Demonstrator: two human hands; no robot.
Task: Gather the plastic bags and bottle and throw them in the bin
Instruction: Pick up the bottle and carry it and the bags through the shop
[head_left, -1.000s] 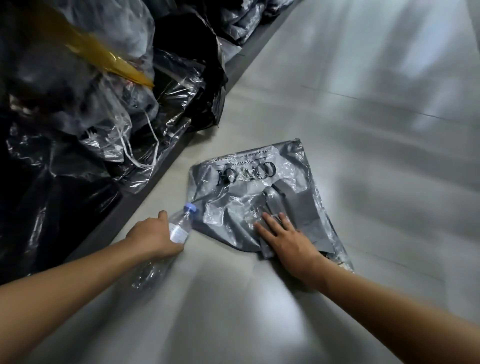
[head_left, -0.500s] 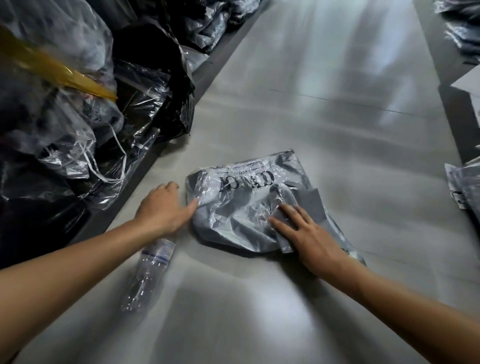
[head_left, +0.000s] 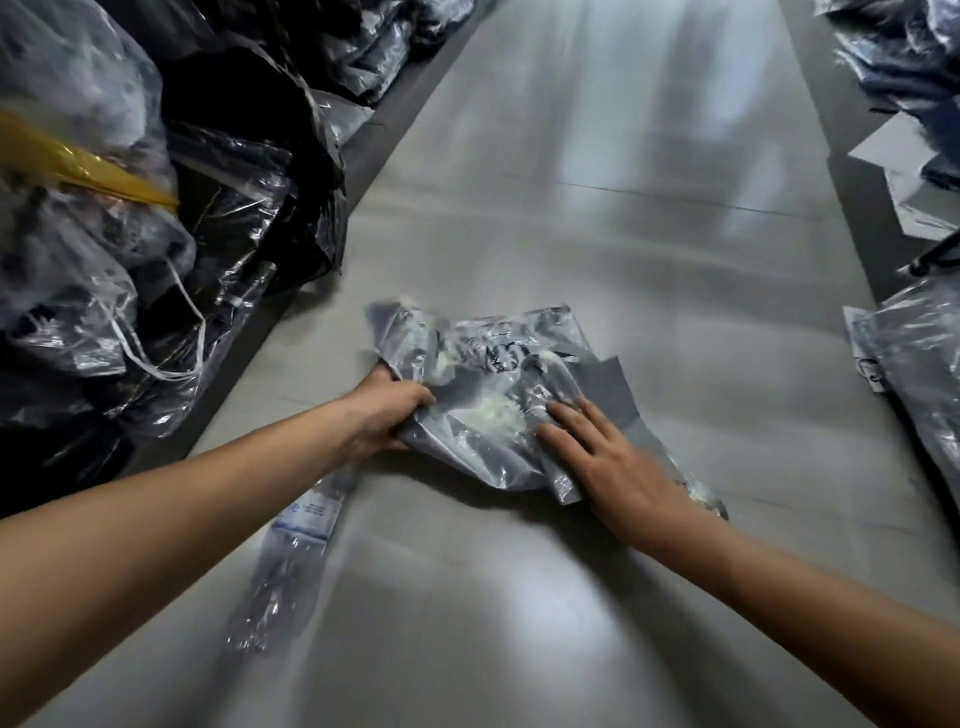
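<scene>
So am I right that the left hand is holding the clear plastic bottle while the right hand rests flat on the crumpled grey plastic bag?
Not quite: the head view shows the left hand gripping the crumpled grey plastic bag, not the clear plastic bottle, which lies loose on the floor. The right hand does rest flat on the bag.

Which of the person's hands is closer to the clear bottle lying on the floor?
Left. The left hand grips the plastic bag just above the bottle, whose top lies under that wrist. The right hand rests flat on the bag, farther to the bottle's right.

Plastic bags (head_left: 493, 395): clear/grey, crumpled, bunched on floor, mid-frame. Bottle (head_left: 291, 551): clear, white label, lying on side, nr bags, left-front of them.
</scene>
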